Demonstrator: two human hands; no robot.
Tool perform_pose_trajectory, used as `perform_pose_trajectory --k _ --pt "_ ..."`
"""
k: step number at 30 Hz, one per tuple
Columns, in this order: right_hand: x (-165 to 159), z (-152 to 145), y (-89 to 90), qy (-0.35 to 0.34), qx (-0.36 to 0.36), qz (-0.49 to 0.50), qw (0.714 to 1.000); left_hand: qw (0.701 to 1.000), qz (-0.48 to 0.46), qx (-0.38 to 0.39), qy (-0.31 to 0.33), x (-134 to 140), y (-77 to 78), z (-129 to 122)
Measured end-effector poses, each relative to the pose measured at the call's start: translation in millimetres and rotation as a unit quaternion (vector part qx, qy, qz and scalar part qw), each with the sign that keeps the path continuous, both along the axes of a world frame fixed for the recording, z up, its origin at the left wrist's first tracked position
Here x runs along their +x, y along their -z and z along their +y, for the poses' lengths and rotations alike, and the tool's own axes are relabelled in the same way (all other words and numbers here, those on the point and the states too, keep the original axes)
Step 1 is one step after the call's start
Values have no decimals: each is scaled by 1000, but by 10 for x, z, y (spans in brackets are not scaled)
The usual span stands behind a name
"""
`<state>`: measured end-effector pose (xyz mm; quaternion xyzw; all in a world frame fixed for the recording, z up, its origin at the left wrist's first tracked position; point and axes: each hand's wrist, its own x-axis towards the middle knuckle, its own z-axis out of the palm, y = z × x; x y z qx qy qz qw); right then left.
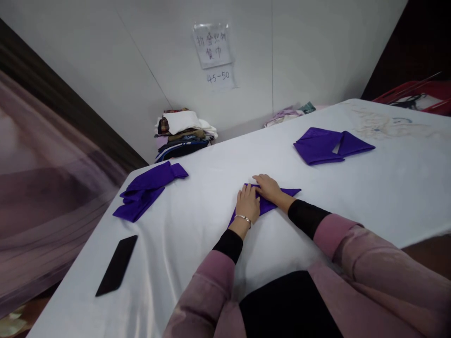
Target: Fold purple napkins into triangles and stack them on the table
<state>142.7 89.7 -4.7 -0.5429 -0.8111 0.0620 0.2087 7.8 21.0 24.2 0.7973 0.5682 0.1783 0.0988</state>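
Note:
A purple cloth napkin (270, 205) lies folded on the white-covered table, one corner pointing right and another toward me on the left. My left hand (248, 204), with a bracelet at the wrist, rests flat on its left part, fingers stretched forward. Just right of it, my right hand (268, 188) lies over the napkin's far edge, its fingers reaching left and partly apart. The two hands are close together, near the left hand's fingertips. Both cover much of the napkin, so its folds there are hidden.
A folded purple napkin (319, 145) lies at the back right, and another purple napkin (148, 188) at the left. A dark flat rectangular object (117, 265) is at the front left. A clothes pile (185, 134) stands beyond the table, by the wall. A red basket (416, 91) is far right.

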Motion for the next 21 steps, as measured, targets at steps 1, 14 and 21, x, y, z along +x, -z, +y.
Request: perform_pose_trajectory --k 1,14,21 --pt "3 11 1 2 -1 3 1000 1000 5 -15 -7 16 61 66" --pt "74 -165 -68 -75 58 13 995 991 112 -67 -29 -21 209 143" --pt "771 41 89 34 59 -58 996 987 140 -73 -28 -18 198 128"
